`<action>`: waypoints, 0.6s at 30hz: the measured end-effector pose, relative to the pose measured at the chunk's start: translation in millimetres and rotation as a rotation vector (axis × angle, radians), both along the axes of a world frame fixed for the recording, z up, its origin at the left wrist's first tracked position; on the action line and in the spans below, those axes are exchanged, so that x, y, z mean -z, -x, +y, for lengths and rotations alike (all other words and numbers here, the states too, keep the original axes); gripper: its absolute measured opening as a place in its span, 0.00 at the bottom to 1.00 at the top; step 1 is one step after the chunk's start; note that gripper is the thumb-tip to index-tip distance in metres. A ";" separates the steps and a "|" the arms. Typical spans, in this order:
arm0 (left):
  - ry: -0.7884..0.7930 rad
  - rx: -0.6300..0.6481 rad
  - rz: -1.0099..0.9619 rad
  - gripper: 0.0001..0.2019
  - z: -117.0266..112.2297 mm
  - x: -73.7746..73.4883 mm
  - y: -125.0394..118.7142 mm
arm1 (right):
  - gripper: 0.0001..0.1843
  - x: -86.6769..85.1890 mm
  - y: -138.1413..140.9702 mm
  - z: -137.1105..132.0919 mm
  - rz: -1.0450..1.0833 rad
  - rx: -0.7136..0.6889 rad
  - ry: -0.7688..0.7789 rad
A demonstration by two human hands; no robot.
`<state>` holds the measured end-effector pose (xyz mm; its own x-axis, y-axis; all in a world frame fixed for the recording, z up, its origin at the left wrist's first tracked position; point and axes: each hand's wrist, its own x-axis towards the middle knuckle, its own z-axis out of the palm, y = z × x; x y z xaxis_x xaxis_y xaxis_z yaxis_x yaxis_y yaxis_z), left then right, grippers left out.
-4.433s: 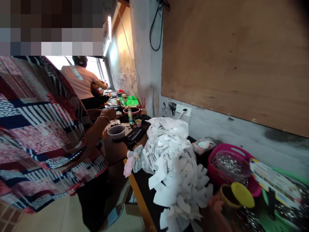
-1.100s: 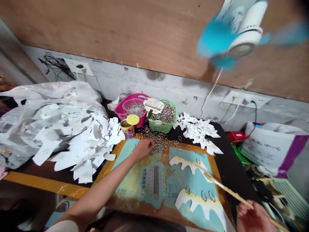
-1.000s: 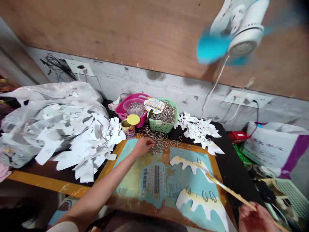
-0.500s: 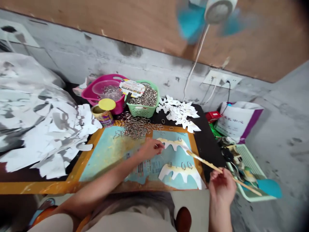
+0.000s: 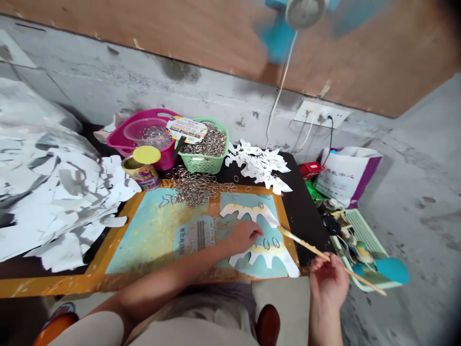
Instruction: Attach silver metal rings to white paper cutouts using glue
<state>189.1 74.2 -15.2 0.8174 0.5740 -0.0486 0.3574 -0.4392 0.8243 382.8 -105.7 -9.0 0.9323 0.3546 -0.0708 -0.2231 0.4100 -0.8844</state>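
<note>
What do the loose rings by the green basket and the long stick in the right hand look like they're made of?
The rings look like metal, probably steel or plated, going by their bright silvery shine; the exact alloy can't be told. The stick in the right hand looks like bare wood or bamboo, with a pale, unpainted, matte surface.

The rings point(image 5: 194, 188) are glossy metal, the cutouts point(image 5: 239, 210) matt paper (plain white), the stick point(image 5: 302, 245) smooth pale wood.
</note>
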 end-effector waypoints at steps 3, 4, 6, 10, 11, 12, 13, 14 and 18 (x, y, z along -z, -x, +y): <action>0.002 -0.026 0.008 0.12 -3.7 0.9 -0.7 | 0.10 -0.2 -1.2 -0.7 0.005 0.006 -0.007; 0.006 -0.032 0.008 0.11 -4.6 0.8 -0.5 | 0.10 -0.3 -1.6 -0.8 0.006 0.007 -0.008; 0.018 -0.046 0.005 0.11 -5.9 0.2 0.1 | 0.10 -0.7 -2.0 -0.7 0.006 0.008 -0.012; 0.049 -0.068 -0.002 0.10 -6.3 -1.1 0.6 | 0.11 -1.9 -1.3 0.7 0.005 0.005 -0.016; 0.057 -0.072 -0.004 0.10 -6.2 -1.2 0.6 | 0.11 -2.2 -1.0 1.2 0.004 0.004 -0.016; 0.064 -0.077 -0.003 0.09 -6.1 -1.3 0.7 | 0.11 -2.5 -0.6 1.7 0.003 0.004 -0.016; 0.072 -0.084 -0.001 0.08 -5.9 -1.4 0.7 | 0.11 -2.7 -0.3 2.3 0.001 0.005 -0.016; 0.080 -0.092 0.004 0.07 -5.7 -1.5 0.7 | 0.11 -3.0 0.0 2.8 -0.002 0.006 -0.015; 0.106 -0.117 0.038 0.03 -5.1 -3.4 0.6 | 0.12 -3.6 0.8 4.7 -0.012 0.010 -0.012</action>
<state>188.5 69.1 -11.7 0.7420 0.6549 -0.1432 0.4323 -0.3043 0.8489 382.0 -101.1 -5.4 0.9364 0.3464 -0.0553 -0.2083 0.4225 -0.8821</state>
